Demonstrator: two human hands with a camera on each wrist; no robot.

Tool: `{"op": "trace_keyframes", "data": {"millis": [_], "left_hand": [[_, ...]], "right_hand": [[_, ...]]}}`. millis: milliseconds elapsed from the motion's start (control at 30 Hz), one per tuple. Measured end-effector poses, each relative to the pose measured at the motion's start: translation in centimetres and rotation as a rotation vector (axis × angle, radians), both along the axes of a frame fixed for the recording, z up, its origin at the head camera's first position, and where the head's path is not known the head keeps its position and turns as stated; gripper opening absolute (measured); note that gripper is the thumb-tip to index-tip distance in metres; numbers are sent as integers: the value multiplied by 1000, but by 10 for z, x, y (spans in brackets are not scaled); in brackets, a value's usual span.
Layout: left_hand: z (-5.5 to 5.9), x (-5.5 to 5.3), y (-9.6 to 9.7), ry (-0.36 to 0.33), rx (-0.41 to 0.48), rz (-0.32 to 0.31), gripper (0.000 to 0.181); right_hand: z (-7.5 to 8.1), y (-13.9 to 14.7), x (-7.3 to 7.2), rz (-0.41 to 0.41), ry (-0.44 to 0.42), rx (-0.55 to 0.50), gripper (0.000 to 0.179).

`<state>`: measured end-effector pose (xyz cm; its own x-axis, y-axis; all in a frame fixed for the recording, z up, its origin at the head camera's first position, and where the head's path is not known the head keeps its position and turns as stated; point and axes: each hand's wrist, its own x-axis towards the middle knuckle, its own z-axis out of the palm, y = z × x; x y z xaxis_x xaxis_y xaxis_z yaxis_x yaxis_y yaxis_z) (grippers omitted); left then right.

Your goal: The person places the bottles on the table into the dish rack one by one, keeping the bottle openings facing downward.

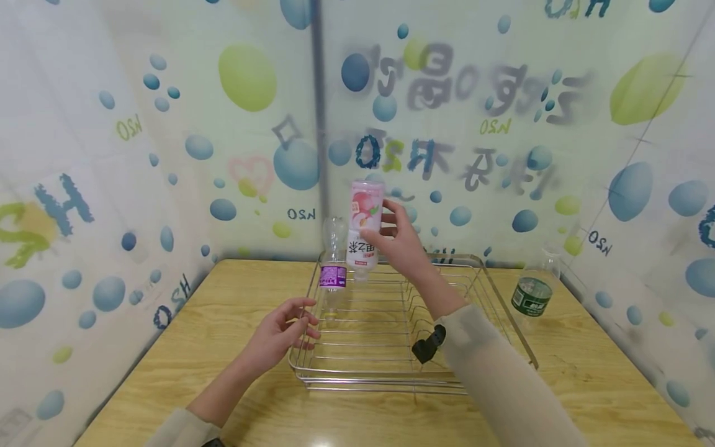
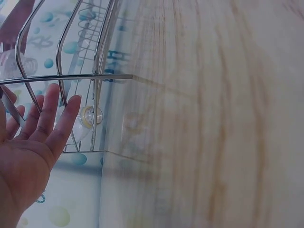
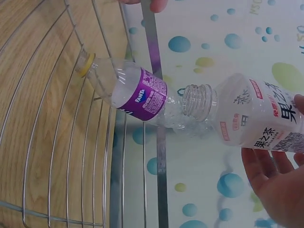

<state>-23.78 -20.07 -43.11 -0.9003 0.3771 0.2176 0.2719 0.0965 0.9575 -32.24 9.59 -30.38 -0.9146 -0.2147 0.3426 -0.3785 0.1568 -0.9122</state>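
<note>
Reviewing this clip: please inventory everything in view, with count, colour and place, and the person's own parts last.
Fanta bottle: one, clear with purple and yellow, neck down at the rack's left side
peach drink bottle: one, pink and white, neck down over the rack, in the right hand
green-labelled bottle: one, clear and green, on the table right of the rack
wire rack: one, silver, on the table
table: one, yellowish wood, under the rack
patterned wall covering: pale with blue and green spots, around the table
wrist devices: two, black, one per wrist
sleeves: two, cream
left hand: one, at the rack's left edge
right hand: one, above the rack
</note>
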Motion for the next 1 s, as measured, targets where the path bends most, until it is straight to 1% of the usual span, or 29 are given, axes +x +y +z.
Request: {"op": "trace_keyframes", "data": {"millis": [233,500,700,800,1000], "left_hand": [[0,0,1,5,0,-3,46],[0,0,0,0,11,-6,46],[-1,-1,2,-9,5,-5,45],[-2,-2,2,-4,2,-4,45],[-3,-2,1,-3,3,12,43]], "right_hand": [[-7,-6,-11,-42,-16,-19,83],[-14,-8,-23,-57,-37,-36,83],[-27,-4,-27,-50,-67,-56,84],[-31,-1,-29,-53,-78,-49,84],[-39,1,-33,-55,-109,3,87]]}}
